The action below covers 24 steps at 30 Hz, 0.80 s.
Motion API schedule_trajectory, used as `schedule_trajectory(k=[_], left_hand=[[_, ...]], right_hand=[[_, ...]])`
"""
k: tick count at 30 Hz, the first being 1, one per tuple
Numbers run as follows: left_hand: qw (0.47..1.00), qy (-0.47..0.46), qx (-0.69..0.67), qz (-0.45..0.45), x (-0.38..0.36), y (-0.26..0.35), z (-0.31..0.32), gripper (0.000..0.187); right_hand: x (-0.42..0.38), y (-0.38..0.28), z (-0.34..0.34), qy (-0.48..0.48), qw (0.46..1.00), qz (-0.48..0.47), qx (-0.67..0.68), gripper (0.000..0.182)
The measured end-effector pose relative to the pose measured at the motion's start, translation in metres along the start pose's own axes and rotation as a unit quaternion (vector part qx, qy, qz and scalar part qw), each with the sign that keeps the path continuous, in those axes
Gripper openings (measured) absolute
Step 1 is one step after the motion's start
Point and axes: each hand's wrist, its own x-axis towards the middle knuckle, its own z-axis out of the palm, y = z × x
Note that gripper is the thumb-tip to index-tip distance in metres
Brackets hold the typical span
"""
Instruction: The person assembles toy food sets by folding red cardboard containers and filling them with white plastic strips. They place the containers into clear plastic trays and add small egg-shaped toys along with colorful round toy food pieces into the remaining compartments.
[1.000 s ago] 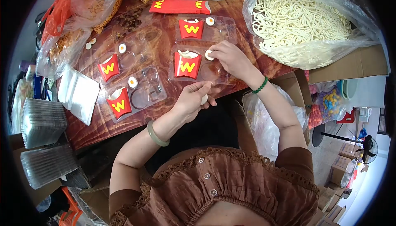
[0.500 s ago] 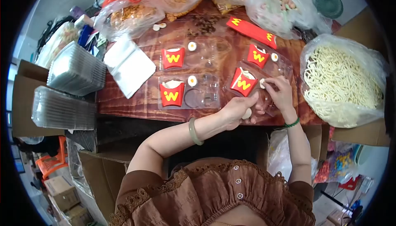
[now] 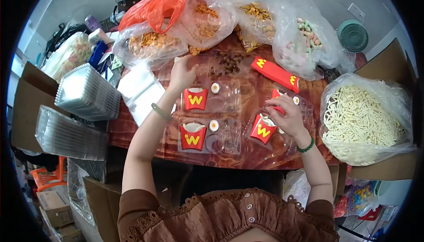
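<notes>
Reaching to the far left of the table, my left hand has its thumb spread. A small white piece shows at its fingertips, which are partly hidden. My right hand hovers over the right-hand clear trays with its fingers bent and apart, partly covering the rear red fries box. Just below it, the front right fries box lies in its tray. At left, two more trays hold an upper fries box and a lower one, with fried-egg candies beside them.
Flat red boxes and small brown pieces lie behind the trays. Bags of snacks line the back. A bag of pale sticks stands at right. Stacked clear trays and white sheets are at left.
My left hand has moved from the front right trays to the far left. My right hand has let go of the egg candy and shifted toward the rear box. The view has tilted up.
</notes>
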Motion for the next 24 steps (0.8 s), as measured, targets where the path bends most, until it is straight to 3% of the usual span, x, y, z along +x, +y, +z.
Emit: schedule_trajectory(k=[1, 2, 4, 5, 7, 11, 12, 14, 18, 21, 23, 24], left_hand=[[1.000, -0.009, 0.001, -0.024, 0.002, 0.010, -0.008, 0.042], [0.997, 0.023, -0.060, 0.043, 0.004, 0.019, -0.013, 0.039], [0.994, 0.042, -0.094, 0.040, 0.014, 0.022, -0.019, 0.033], [0.992, 0.030, -0.120, 0.000, 0.016, 0.028, -0.025, 0.032], [0.992, 0.051, -0.110, 0.046, 0.022, 0.019, -0.027, 0.032], [0.989, 0.011, -0.147, -0.003, 0.013, 0.010, -0.023, 0.031], [0.989, 0.011, -0.147, -0.005, 0.012, 0.007, -0.022, 0.031], [0.995, 0.017, -0.095, -0.010, 0.008, -0.002, -0.018, 0.029], [0.993, 0.028, -0.106, -0.043, 0.003, -0.025, -0.028, 0.027], [0.987, 0.039, -0.146, -0.052, 0.002, -0.027, -0.039, 0.025], [0.989, 0.018, -0.141, -0.042, 0.003, -0.012, -0.052, 0.022], [0.983, 0.049, -0.176, 0.015, 0.006, 0.000, -0.055, 0.020]], right_hand=[[0.016, -0.001, -0.003, -0.004, 1.000, -0.003, -0.006, 0.019], [0.033, 0.000, -0.003, 0.004, 0.999, 0.016, 0.039, 0.020], [0.063, 0.007, -0.002, 0.022, 0.987, 0.080, 0.141, 0.020], [0.080, 0.010, -0.005, -0.001, 0.988, 0.081, 0.128, 0.020], [0.101, 0.019, 0.003, -0.032, 0.988, 0.095, 0.120, 0.020], [0.131, 0.025, 0.057, -0.205, 0.977, 0.008, 0.050, 0.019], [0.133, 0.033, 0.082, -0.187, 0.978, -0.068, 0.064, 0.016], [0.138, 0.027, 0.107, -0.244, 0.965, -0.093, -0.022, 0.016], [0.140, 0.032, 0.134, -0.245, 0.959, -0.113, -0.083, 0.014], [0.152, 0.011, 0.117, -0.219, 0.970, -0.092, 0.051, 0.012], [0.173, -0.005, 0.097, -0.136, 0.976, -0.128, 0.115, 0.012], [0.185, -0.011, 0.087, -0.085, 0.979, -0.128, 0.136, 0.015]])
